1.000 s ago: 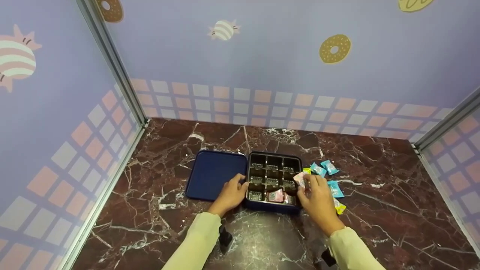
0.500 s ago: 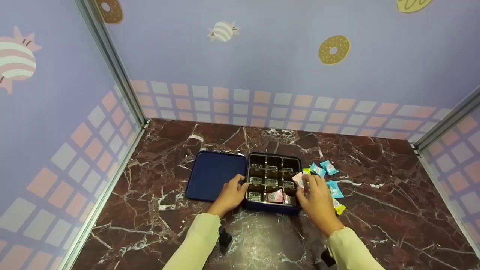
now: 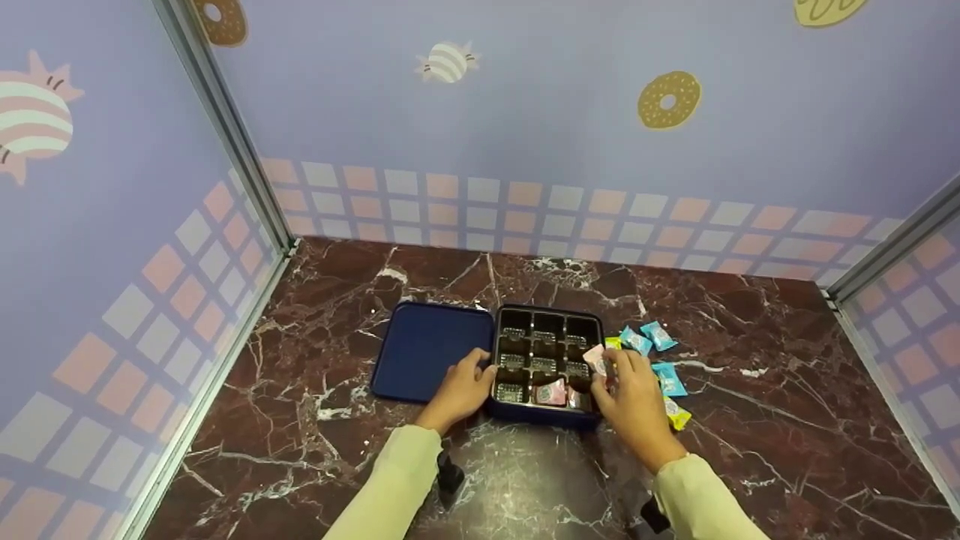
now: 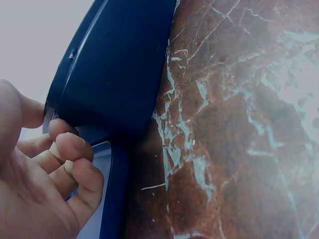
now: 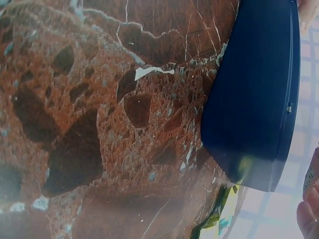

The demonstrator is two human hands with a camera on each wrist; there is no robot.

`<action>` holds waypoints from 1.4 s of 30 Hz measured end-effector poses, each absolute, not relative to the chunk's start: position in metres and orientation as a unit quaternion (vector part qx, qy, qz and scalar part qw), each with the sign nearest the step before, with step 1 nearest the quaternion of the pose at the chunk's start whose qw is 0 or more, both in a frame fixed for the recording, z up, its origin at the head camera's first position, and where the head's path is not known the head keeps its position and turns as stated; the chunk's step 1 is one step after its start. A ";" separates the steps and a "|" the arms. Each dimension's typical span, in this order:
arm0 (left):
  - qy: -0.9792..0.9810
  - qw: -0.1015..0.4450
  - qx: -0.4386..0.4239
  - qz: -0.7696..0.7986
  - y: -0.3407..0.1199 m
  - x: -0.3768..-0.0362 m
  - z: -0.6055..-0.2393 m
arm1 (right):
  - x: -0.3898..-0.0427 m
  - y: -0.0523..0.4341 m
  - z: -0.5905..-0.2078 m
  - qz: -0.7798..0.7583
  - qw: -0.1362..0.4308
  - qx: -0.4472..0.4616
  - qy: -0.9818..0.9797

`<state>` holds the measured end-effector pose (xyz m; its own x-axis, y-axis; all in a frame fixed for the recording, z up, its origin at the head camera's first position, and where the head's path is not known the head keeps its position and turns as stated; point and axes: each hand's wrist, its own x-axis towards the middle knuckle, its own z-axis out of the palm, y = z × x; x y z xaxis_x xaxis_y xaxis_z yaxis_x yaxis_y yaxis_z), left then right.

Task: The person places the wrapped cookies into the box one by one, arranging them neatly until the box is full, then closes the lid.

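My right hand [image 3: 637,401] pinches a small pink-and-white wrapped candy [image 3: 595,358] over the right edge of a dark blue box [image 3: 546,415]. The box has a black tray divided into several square compartments. One pink wrapped candy [image 3: 551,391] lies in the front middle compartment. Another wrapped piece [image 3: 580,399] sits in the front right one, partly hidden. At the box's left side, my left hand [image 3: 460,390] holds the rim between thumb and finger, its other fingers curled, as the left wrist view shows. Only fingertips [image 5: 310,214] of my right hand appear in its wrist view.
The blue lid [image 3: 435,349] lies flat left of the box. Several blue candies [image 3: 670,379] and yellow ones [image 3: 677,413] are scattered right of it, some behind my right hand. Patterned walls [image 3: 525,112] enclose the dark marbled table [image 3: 330,345].
My right hand has shifted very slightly left with the pink candy, which is a little more tilted. My left hand, the box and the lid stay where they were.
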<state>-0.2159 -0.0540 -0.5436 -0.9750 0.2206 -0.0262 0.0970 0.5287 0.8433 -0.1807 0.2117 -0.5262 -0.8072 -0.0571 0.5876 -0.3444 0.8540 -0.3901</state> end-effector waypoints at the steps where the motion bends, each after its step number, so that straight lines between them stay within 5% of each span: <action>1: 0.872 0.065 0.092 0.476 -0.054 -0.216 -0.544 | -0.181 0.212 -0.526 0.247 0.291 0.109 -0.918; 42: 0.874 0.061 0.097 0.473 -0.054 -0.216 -0.542 | -0.181 0.208 -0.526 0.239 0.299 0.136 -0.914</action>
<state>-0.2157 -0.0537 -0.5424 -0.9737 0.2274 -0.0156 0.1113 0.5339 0.8382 -0.1814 0.2076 -0.5262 -0.7850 -0.1052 0.6105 -0.3903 0.8493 -0.3555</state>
